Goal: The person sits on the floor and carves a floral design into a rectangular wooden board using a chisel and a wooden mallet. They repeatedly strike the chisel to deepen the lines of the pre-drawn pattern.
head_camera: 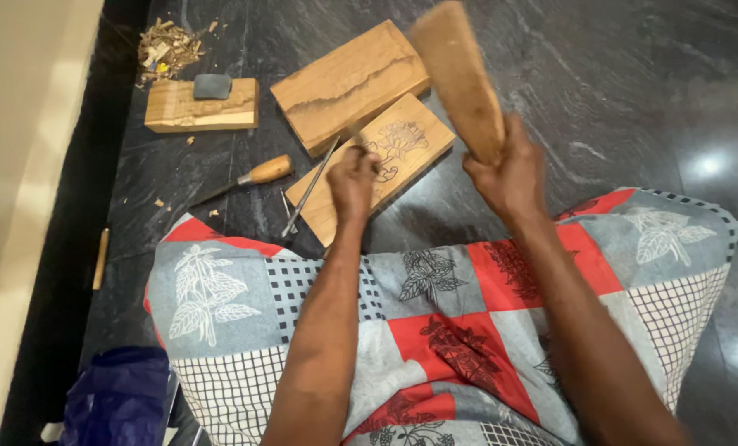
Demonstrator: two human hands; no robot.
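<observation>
Item: your left hand closed around a thin metal chisel, its tip set on the pale rectangular carving board with a drawn flower lying on the dark stone floor, your right hand gripping a raised, blurred flat wooden mallet above it for striking.

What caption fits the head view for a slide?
Seated on a dark stone floor, left hand sets a chisel on a flower-patterned wood panel; right hand raises a wooden mallet.

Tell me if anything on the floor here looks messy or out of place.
A heap of wood shavings lies beyond the small wood block, with stray chips scattered near the wooden-handled chisel. Nothing else stands out.
</observation>
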